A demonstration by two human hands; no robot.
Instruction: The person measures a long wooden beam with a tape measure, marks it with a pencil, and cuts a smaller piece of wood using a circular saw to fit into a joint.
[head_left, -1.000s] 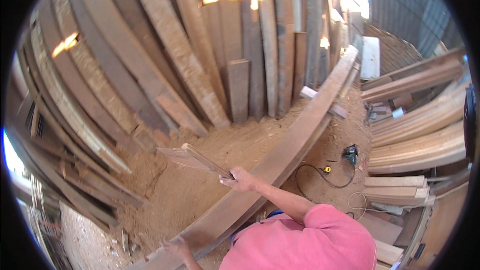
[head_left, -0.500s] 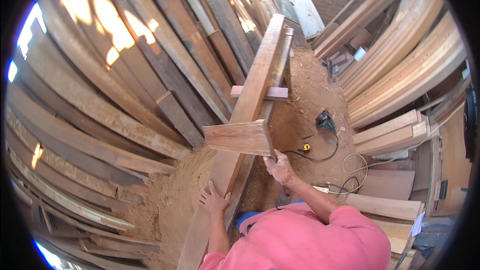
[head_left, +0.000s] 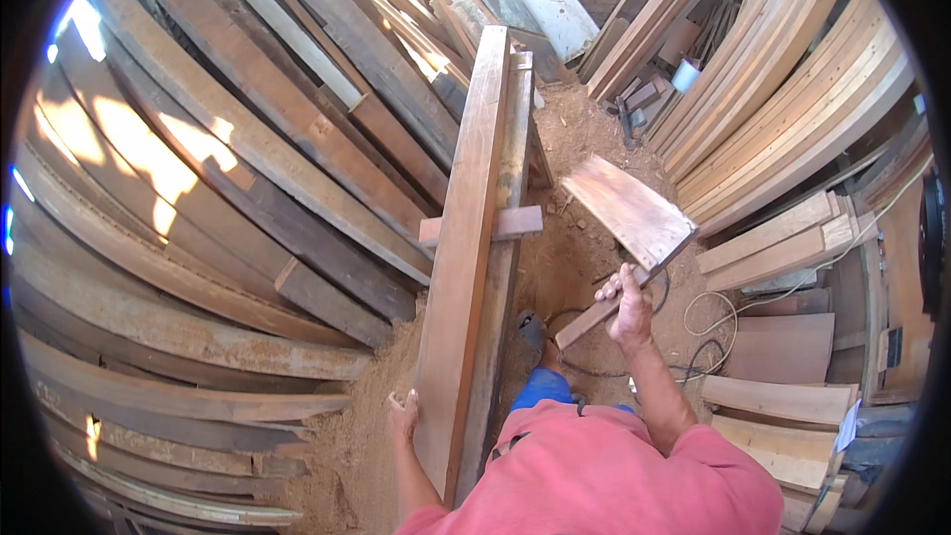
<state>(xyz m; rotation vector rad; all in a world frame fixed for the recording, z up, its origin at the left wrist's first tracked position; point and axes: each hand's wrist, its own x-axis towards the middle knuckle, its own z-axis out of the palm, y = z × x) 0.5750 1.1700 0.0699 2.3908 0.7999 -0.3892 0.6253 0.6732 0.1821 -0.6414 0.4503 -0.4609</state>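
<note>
A long reddish-brown wooden beam (head_left: 464, 228) lies lengthwise in front of me, on a narrower timber support (head_left: 507, 277). A short crosspiece (head_left: 517, 222) runs beneath the beam. My left hand (head_left: 403, 414) touches the beam's near left edge, its visible fingers apart. To the right of the beam, my right hand (head_left: 631, 311) is wrapped around the stick of a T-shaped wooden piece, whose broad flat board (head_left: 632, 210) tilts up beyond my fist. The stick's lower end (head_left: 584, 325) sticks out on the left of my hand.
Many planks (head_left: 228, 168) lean along the left side, and stacked boards (head_left: 783, 109) line the right. Sawdust (head_left: 347, 456) covers the ground. A pale cord (head_left: 731, 327) coils at the right. Below the beam's right side shows my foot (head_left: 532, 329).
My right hand has swung the T-shaped wooden piece off the beam to the right and turned it. The left hand has slid from the beam's top to its left edge. The view has shifted.
</note>
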